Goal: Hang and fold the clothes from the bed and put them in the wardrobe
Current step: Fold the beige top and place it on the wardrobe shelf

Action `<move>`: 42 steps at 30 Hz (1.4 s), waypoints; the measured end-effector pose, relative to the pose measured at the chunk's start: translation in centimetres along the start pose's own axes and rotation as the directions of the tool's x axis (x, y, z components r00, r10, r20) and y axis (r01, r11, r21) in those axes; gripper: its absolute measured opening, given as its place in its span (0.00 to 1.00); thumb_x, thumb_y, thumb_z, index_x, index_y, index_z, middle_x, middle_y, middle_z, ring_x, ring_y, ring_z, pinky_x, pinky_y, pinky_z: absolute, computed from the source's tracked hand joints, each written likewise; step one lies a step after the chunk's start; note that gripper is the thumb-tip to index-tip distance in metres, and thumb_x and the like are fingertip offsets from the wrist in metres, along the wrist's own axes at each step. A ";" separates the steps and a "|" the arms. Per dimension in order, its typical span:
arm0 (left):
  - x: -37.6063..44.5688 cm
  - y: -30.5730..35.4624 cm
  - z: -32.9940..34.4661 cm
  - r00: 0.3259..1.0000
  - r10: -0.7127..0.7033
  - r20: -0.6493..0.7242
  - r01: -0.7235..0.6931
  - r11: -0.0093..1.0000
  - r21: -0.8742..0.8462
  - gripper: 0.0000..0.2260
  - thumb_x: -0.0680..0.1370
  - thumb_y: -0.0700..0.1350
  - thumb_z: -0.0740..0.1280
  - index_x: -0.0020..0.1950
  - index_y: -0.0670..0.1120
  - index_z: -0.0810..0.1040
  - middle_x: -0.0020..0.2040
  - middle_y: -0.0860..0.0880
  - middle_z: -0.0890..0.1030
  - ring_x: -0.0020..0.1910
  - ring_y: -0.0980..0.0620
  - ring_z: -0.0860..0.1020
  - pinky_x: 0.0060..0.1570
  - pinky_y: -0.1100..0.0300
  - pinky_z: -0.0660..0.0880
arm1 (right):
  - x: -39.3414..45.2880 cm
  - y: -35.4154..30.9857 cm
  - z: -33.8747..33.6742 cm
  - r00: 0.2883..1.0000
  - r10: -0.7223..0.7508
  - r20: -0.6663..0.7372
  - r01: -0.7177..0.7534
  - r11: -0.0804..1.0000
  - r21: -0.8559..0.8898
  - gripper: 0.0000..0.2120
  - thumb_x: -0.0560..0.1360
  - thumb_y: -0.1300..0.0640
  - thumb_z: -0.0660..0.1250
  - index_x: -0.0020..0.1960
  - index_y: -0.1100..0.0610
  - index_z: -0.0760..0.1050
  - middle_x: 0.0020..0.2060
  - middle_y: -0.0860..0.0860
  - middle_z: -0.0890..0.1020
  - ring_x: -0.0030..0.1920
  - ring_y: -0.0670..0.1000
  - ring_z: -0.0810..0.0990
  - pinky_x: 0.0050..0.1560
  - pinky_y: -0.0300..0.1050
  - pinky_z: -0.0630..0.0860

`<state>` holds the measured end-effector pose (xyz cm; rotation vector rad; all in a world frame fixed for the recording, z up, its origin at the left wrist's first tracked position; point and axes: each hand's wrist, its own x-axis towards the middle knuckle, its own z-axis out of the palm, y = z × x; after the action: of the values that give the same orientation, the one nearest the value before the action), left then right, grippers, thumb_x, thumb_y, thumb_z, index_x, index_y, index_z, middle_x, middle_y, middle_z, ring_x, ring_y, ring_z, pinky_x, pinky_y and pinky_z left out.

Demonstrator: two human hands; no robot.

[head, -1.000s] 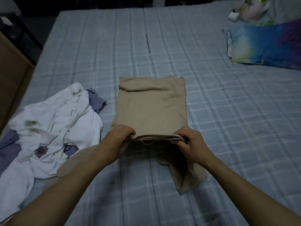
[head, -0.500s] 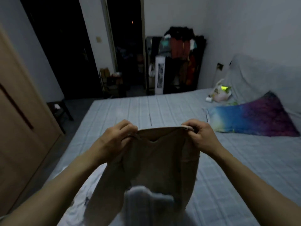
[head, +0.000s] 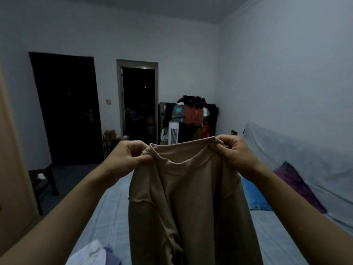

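My left hand (head: pixel 127 156) and right hand (head: pixel 234 150) each hold a pinching grip on the shoulders of the soft tan shirt (head: pixel 187 203), which hangs limp and creased above the checked bed (head: pixel 107 217).

Dim room with pale plastered walls (head: pixel 191 44) and a grey ceiling (head: pixel 219 8). A dark closed door with a metal handle (head: pixel 66 109) stands beside an open, grey-framed doorway (head: pixel 138 100). A cluttered garment rack (head: pixel 193 113) fills the far corner, a white slatted tower fan (head: pixel 173 132) before it. A small dark wooden stool (head: pixel 43 180) stands on the grey floor (head: pixel 76 173).
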<state>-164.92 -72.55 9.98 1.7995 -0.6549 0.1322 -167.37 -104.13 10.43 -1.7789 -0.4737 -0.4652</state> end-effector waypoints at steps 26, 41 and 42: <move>2.3 -4.5 0.1 0.974 0.163 -0.157 -0.118 0.959 0.259 0.05 0.77 0.35 0.68 0.47 0.45 0.79 0.43 0.47 0.81 0.44 0.48 0.80 0.46 0.48 0.80 | 4.5 3.7 0.8 0.999 -0.006 -0.039 0.004 0.999 -0.051 0.07 0.78 0.56 0.67 0.48 0.57 0.82 0.42 0.55 0.84 0.44 0.53 0.83 0.44 0.46 0.81; 2.8 -5.0 0.2 0.937 0.299 0.183 -0.341 0.658 0.672 0.11 0.79 0.37 0.65 0.54 0.52 0.80 0.52 0.56 0.73 0.50 0.61 0.75 0.47 0.65 0.77 | 6.3 5.6 0.0 0.999 0.033 -0.040 -0.037 0.994 -0.102 0.07 0.78 0.56 0.67 0.47 0.57 0.82 0.42 0.56 0.84 0.46 0.56 0.83 0.49 0.56 0.82; 2.9 -5.1 0.0 0.938 0.291 0.187 -0.337 0.645 0.686 0.10 0.78 0.37 0.67 0.52 0.52 0.80 0.51 0.56 0.74 0.48 0.60 0.76 0.45 0.64 0.77 | 6.1 5.7 -0.1 0.999 0.040 -0.038 -0.043 0.994 -0.102 0.07 0.78 0.56 0.67 0.47 0.57 0.83 0.42 0.56 0.84 0.46 0.57 0.83 0.50 0.56 0.82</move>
<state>-160.02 -72.65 6.83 2.4216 -1.0636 0.6547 -159.12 -105.09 9.14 -1.8730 -0.3929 -0.4988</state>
